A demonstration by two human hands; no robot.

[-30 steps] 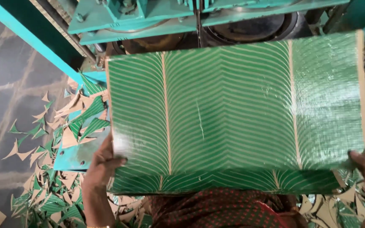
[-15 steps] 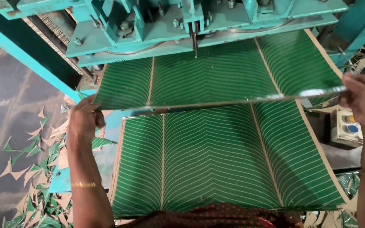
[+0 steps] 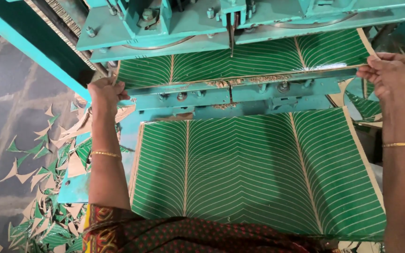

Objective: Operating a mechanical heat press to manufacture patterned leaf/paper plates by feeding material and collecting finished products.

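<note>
My left hand [image 3: 105,91] grips the left corner of a green leaf-patterned sheet [image 3: 240,61], and my right hand [image 3: 387,70] grips its right corner. That sheet lies partly inside the teal press machine [image 3: 174,28], under its upper plate. A stack of the same green sheets [image 3: 254,168] rests in front of me on the machine's table, untouched, between my two forearms. Each wrist carries a thin gold bangle.
Green and tan triangular paper offcuts [image 3: 38,173] litter the grey floor at left. A teal frame beam [image 3: 29,42] runs diagonally at top left. More green scraps [image 3: 366,105] lie at the right beside the machine.
The top sheet, first held up in front of me, has been carried forward and slid under the press plate. Both hands moved away from me with it, uncovering the stack below.
</note>
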